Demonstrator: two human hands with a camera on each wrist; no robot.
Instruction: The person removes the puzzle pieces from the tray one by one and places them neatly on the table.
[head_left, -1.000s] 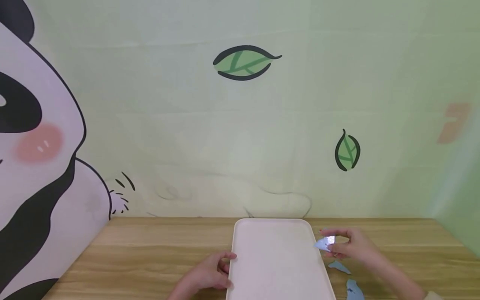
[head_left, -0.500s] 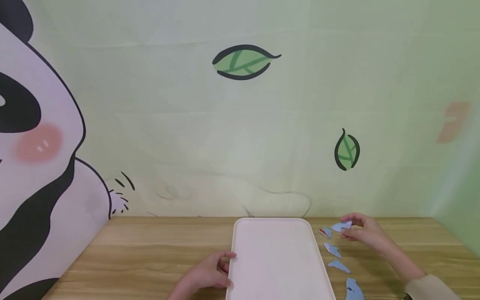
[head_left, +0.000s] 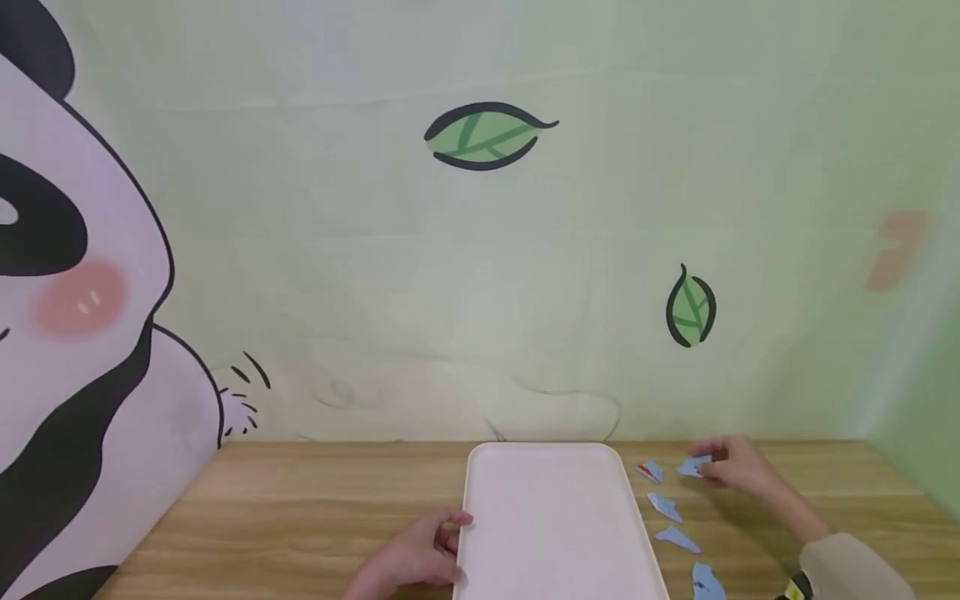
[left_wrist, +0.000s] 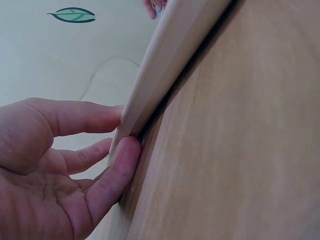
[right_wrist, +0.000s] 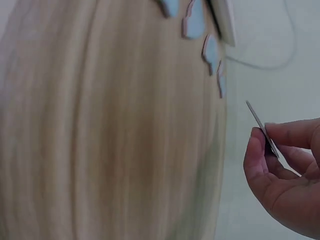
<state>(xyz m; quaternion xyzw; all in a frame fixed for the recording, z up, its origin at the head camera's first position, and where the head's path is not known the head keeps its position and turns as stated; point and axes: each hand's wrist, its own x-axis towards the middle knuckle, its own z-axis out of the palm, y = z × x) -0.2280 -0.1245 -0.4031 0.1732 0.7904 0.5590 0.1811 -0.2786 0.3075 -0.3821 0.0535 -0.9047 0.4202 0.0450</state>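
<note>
A white rectangular tray lies on the wooden table. At its left edge is my left hand, index fingertip and thumb touching the side of the rim a little apart. The left wrist view has that index finger nearly straight against the rim, with the thumb lower, near the table. To the right of the tray, my right hand pinches a thin, flat light-blue puzzle piece between thumb and fingers. In the right wrist view this piece appears edge-on, tilted.
Several similar irregular blue pieces lie in a row along the tray's right side, from a red-marked one at the back to a larger one at the front. A printed wall cloth rises behind the table's back edge.
My right hand has moved right and back, away from the tray's edge, carrying the blue puzzle piece and uncovering other pieces. My left hand stays at the tray.
</note>
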